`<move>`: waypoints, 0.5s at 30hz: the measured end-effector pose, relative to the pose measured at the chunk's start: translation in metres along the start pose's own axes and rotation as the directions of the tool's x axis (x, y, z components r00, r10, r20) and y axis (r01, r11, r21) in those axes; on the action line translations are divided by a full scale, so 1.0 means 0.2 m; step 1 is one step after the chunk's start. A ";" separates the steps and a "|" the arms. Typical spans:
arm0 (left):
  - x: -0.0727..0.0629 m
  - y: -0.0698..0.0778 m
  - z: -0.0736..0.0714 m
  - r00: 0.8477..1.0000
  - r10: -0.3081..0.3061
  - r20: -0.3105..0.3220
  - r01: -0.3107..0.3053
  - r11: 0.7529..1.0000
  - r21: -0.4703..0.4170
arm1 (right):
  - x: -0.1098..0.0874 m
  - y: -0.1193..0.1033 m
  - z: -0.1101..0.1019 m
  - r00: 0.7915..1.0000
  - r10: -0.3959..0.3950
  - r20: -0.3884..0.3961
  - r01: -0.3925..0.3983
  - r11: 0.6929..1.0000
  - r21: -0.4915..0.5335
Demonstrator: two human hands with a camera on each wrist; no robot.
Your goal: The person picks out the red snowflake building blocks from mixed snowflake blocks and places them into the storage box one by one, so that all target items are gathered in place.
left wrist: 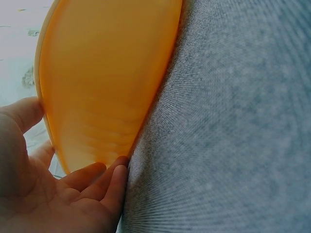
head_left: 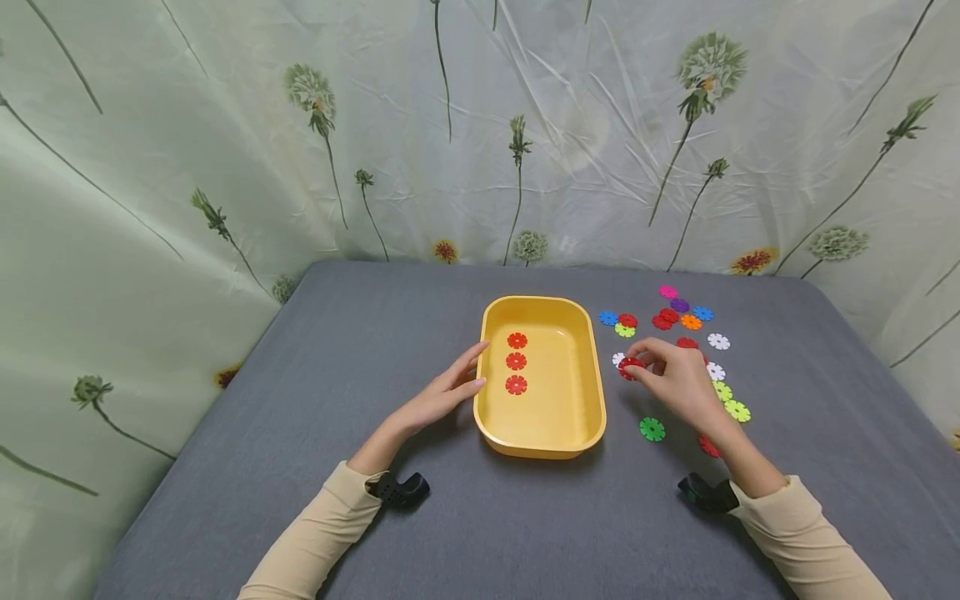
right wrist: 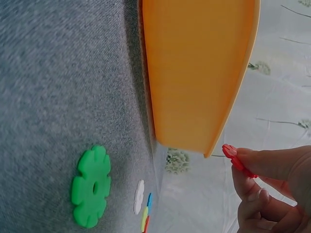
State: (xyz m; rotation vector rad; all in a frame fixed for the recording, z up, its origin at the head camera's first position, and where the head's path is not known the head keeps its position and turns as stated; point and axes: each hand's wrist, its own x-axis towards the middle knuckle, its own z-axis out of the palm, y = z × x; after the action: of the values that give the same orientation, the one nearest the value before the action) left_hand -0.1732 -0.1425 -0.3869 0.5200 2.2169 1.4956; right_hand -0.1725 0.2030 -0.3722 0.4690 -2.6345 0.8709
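Observation:
A yellow plastic tub (head_left: 540, 433) stands mid-table, with three red snowflake discs (head_left: 516, 361) in a column on its floor toward the left side. My left hand (head_left: 441, 397) rests against the tub's left wall; in the left wrist view its thumb touches the rim and its other fingers lie along the outer side. Between thumb and fingers, my right hand (head_left: 678, 383) pinches a red snowflake disc (right wrist: 233, 154), held up off the table to the right of the tub. A white disc (head_left: 618, 359) lies just beyond that held piece.
Loose snowflake discs lie right of the tub: a green one (head_left: 652, 429) nearest, yellow-green ones (head_left: 738, 411), white ones (head_left: 718, 342), and blue, orange, purple and pink ones farther back. My right forearm partly covers a red disc (head_left: 709, 446). A flowered curtain (head_left: 480, 167) hangs behind the table.

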 end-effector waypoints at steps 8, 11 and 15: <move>0.00 0.00 0.00 1.000 -0.006 -0.005 0.006 1.000 -0.002 | 0.00 -0.02 0.01 1.000 -0.002 0.003 0.002 1.000 0.012; 0.00 0.00 0.00 1.000 -0.004 -0.006 0.004 1.000 -0.005 | 0.00 -0.03 0.01 1.000 0.000 0.006 0.000 1.000 0.026; 0.00 -0.01 0.00 1.000 0.000 -0.004 0.000 1.000 -0.008 | 0.00 -0.04 0.02 1.000 -0.009 0.003 0.009 0.999 0.040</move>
State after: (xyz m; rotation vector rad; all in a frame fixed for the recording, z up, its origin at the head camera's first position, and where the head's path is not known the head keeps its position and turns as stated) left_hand -0.1735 -0.1422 -0.3881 0.5155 2.2135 1.5060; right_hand -0.1701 0.1953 -0.3709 0.4925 -2.6202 0.9218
